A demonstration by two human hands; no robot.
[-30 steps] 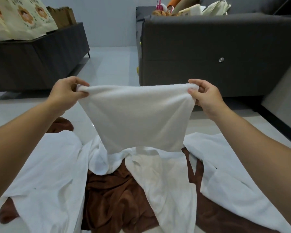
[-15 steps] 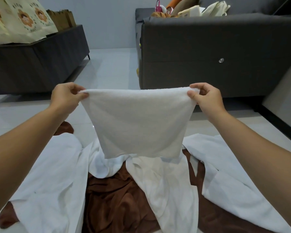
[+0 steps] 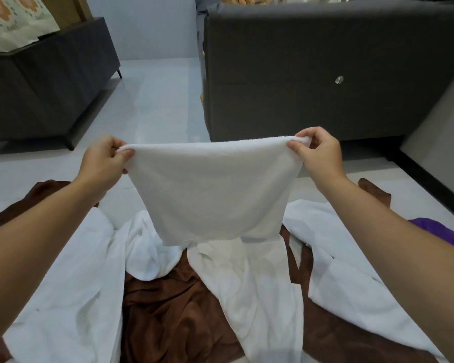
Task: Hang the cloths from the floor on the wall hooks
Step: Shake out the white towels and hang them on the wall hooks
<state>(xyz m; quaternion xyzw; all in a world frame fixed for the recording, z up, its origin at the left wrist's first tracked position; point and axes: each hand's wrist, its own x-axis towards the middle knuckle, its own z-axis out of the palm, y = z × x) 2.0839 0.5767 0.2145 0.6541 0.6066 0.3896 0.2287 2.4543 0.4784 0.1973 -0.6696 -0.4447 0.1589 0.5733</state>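
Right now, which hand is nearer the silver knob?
Right. The right hand sits below the silver knob; the left hand is far to its left. Both pinch the white cloth.

Lower left of frame, left forearm (image 3: 37, 231): bare up to the frame edge. Lower right, right forearm (image 3: 393, 231): bare likewise. Bare also the left grip (image 3: 102, 161) and right grip (image 3: 317, 155), nails short and rounded. Behind right forearm at right edge, purple fabric (image 3: 435, 233); whether worn, cannot tell.

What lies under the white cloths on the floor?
Brown cloth lies under the white cloths and shows between them. How far it extends beneath them is hidden.
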